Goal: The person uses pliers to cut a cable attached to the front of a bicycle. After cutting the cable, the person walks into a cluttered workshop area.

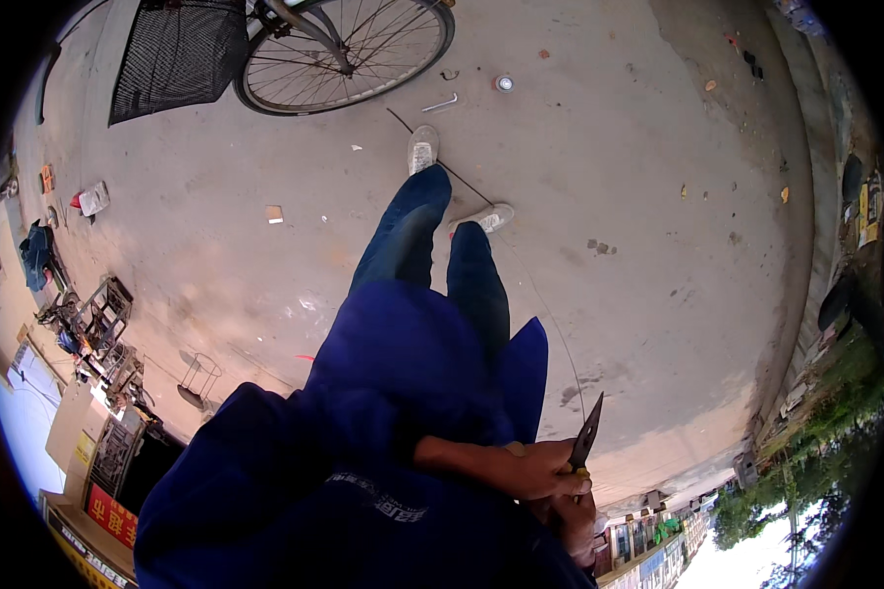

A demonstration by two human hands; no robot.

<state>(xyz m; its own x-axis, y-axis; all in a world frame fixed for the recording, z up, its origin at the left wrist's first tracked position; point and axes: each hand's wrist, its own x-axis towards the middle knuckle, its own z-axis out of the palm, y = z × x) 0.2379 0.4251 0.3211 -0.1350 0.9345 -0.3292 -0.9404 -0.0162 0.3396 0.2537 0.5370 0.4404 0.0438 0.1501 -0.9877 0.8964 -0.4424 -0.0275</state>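
Note:
My left hand (540, 469) reaches across my body at the lower right, fingers closed beside a pair of pliers (587, 437). These have dark pointed jaws and a bit of yellow at the grip. Just below, my right hand (574, 512) is closed round what looks like the handles, which the fingers mostly hide. A thin wire (554, 312) rises from near my right shoe (487, 218) to the hands and seems to end in my left fingers; the exact grip is hidden. On the ground, a thin dark rod (469, 185) runs beside my shoes.
Ahead stands a bicycle wheel (348, 69) with a black mesh basket (179, 59). An L-shaped metal tool (440, 102) and a small round can (504, 83) lie near it. Cluttered equipment (98, 314) and a wire-frame stand (198, 378) are at left; a kerb (805, 196) runs along the right.

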